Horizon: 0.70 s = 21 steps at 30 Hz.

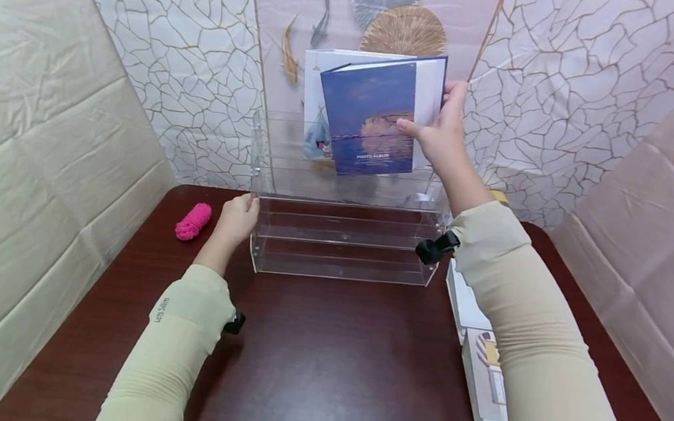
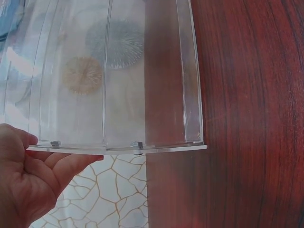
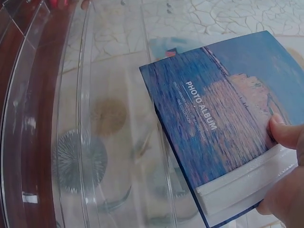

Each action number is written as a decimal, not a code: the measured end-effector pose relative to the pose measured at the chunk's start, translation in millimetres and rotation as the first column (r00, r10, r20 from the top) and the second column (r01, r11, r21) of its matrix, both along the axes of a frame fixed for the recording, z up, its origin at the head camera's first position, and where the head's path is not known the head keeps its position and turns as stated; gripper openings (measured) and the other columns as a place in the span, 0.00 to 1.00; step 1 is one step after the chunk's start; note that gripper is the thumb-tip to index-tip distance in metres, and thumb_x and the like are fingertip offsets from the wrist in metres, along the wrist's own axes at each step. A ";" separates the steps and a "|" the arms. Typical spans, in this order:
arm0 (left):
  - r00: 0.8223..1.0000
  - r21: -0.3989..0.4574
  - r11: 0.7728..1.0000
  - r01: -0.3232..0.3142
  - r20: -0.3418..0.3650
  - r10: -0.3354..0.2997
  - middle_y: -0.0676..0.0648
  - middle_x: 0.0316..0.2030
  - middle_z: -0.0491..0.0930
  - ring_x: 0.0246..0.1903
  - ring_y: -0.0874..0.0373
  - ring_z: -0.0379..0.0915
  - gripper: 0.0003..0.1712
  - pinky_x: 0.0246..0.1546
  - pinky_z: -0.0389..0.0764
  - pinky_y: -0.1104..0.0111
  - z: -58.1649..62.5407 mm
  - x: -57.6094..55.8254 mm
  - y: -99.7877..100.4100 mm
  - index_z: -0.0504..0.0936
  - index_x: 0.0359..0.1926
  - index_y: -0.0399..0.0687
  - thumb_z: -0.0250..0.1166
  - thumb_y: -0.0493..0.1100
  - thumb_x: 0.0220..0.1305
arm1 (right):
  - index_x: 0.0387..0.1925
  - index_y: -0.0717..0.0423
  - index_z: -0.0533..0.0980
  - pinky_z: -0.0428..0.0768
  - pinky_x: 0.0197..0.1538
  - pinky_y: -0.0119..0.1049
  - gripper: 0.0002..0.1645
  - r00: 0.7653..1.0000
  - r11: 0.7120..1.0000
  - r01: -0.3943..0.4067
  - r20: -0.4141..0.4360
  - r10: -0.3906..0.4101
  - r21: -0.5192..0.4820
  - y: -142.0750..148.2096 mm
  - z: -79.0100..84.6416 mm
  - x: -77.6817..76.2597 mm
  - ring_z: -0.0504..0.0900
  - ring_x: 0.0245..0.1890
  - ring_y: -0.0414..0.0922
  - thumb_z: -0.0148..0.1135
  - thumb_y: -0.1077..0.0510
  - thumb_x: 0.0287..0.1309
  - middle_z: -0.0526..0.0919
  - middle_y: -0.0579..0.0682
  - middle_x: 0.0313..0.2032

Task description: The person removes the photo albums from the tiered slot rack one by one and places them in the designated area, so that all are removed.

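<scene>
The right hand [image 1: 443, 131] pinched the blue photo album [image 1: 372, 110] at twelve o'clock, above the clear rack [image 1: 340, 268]; it seemed not yet settled. The left hand [image 1: 238, 218] gripped the rack's nine-o'clock side. One white book [image 1: 313, 95] appeared already placed behind; other books [image 1: 478, 383] lay on the tabletop [image 1: 323, 363] toward four o'clock, probably left to do.

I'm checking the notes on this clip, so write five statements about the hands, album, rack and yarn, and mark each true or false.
1. The right hand holds the blue photo album. True.
2. The pink yarn lies to the left of the clear rack. True.
3. The left hand holds the pink yarn. False: it grips the side of the clear rack.
4. The album lies flat on the table. False: it is held up, tilted.
5. The album's lettered cover faces the head camera. True.
</scene>
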<state>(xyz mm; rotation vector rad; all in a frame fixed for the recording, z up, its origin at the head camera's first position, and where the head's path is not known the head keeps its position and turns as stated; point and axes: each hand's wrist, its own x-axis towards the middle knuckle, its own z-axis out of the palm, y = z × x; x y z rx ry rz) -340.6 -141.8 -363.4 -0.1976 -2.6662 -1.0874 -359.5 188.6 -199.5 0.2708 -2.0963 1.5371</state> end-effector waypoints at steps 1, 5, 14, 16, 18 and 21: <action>1.000 -0.003 1.000 0.000 0.001 0.001 0.43 0.16 0.65 0.30 0.41 0.70 0.16 0.37 0.71 0.54 0.3 0.2 -0.1 0.67 0.25 0.38 0.45 0.41 0.70 | 0.51 0.51 0.53 0.68 0.51 0.32 0.42 1.000 1.000 -0.010 -0.006 0.010 -0.018 2.4 0.0 0.6 0.66 0.49 0.43 0.72 0.69 0.42 0.63 0.48 0.47; 1.000 -0.005 1.000 0.001 0.002 -0.001 0.39 0.19 0.67 0.32 0.40 0.68 0.16 0.40 0.70 0.52 1.5 0.6 -0.2 0.69 0.27 0.37 0.45 0.41 0.70 | 0.51 0.49 0.53 0.69 0.51 0.34 0.41 0.998 0.994 -0.063 -0.022 0.061 -0.092 11.7 -1.8 4.1 0.67 0.49 0.44 0.69 0.72 0.44 0.64 0.49 0.48; 1.000 -0.003 1.000 0.000 0.018 0.000 0.40 0.20 0.67 0.34 0.41 0.69 0.16 0.41 0.70 0.53 -0.2 -1.1 -0.1 0.69 0.28 0.36 0.44 0.42 0.71 | 0.51 0.47 0.53 0.69 0.51 0.37 0.40 0.999 0.983 -0.042 -0.007 0.042 -0.177 32.4 0.2 17.9 0.68 0.49 0.45 0.66 0.74 0.46 0.68 0.50 0.48; 1.000 -0.004 1.000 -0.001 0.017 0.001 0.40 0.19 0.67 0.34 0.41 0.70 0.17 0.41 0.71 0.53 -1.3 -1.5 0.1 0.69 0.28 0.36 0.44 0.42 0.71 | 0.51 0.47 0.53 0.69 0.52 0.37 0.40 1.000 0.981 -0.029 -0.005 0.029 -0.192 37.2 1.5 22.5 0.68 0.49 0.45 0.66 0.74 0.46 0.68 0.50 0.48; 1.000 -0.008 1.000 -0.002 0.006 0.002 0.40 0.19 0.67 0.34 0.40 0.71 0.17 0.40 0.71 0.54 -2.2 -1.5 0.6 0.68 0.26 0.37 0.44 0.42 0.71 | 0.51 0.47 0.53 0.69 0.53 0.38 0.40 0.999 0.969 -0.041 -0.013 0.039 -0.246 42.1 3.0 27.9 0.68 0.50 0.46 0.65 0.76 0.46 0.68 0.50 0.49; 1.000 -0.016 1.000 -0.005 -0.007 0.005 0.40 0.19 0.67 0.34 0.39 0.71 0.16 0.40 0.71 0.53 -2.7 -1.6 0.9 0.68 0.26 0.37 0.45 0.41 0.70 | 0.50 0.48 0.53 0.70 0.54 0.39 0.40 0.997 0.938 -0.081 -0.044 0.070 -0.338 48.7 3.7 36.2 0.69 0.51 0.47 0.63 0.78 0.45 0.68 0.52 0.50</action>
